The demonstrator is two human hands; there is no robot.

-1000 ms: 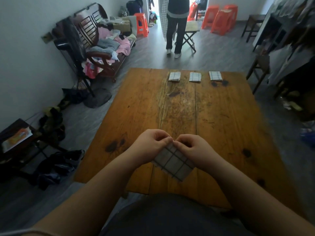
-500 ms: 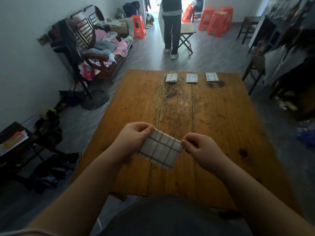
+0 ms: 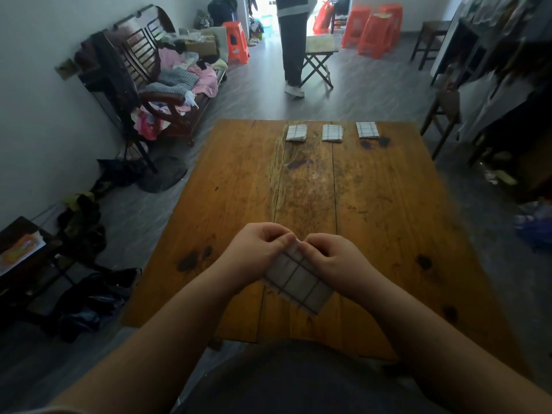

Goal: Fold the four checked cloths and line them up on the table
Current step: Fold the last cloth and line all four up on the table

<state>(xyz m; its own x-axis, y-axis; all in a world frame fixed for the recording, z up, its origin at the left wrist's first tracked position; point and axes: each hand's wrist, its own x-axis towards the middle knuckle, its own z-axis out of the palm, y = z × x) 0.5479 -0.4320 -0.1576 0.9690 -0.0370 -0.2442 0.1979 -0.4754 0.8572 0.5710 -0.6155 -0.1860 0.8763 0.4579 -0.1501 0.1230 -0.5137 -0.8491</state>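
A white cloth with dark checks (image 3: 298,282) hangs folded between my hands over the near part of the wooden table (image 3: 388,204). My left hand (image 3: 257,252) pinches its top edge from the left, and my right hand (image 3: 331,258) pinches the same edge from the right, fingertips nearly touching. Three folded checked cloths lie in a row near the table's far edge: left cloth (image 3: 296,132), middle cloth (image 3: 332,133), right cloth (image 3: 367,130).
A person (image 3: 294,43) stands beyond the table beside a folding stool (image 3: 321,52). A wooden bench piled with clothes (image 3: 176,82) lines the left wall. Orange stools (image 3: 373,31) stand at the back. A dark chair (image 3: 442,112) sits off the table's far right corner.
Half a second ago my hands held the cloth spread wide between them. They have come together, and the cloth now hangs doubled below my fingertips.
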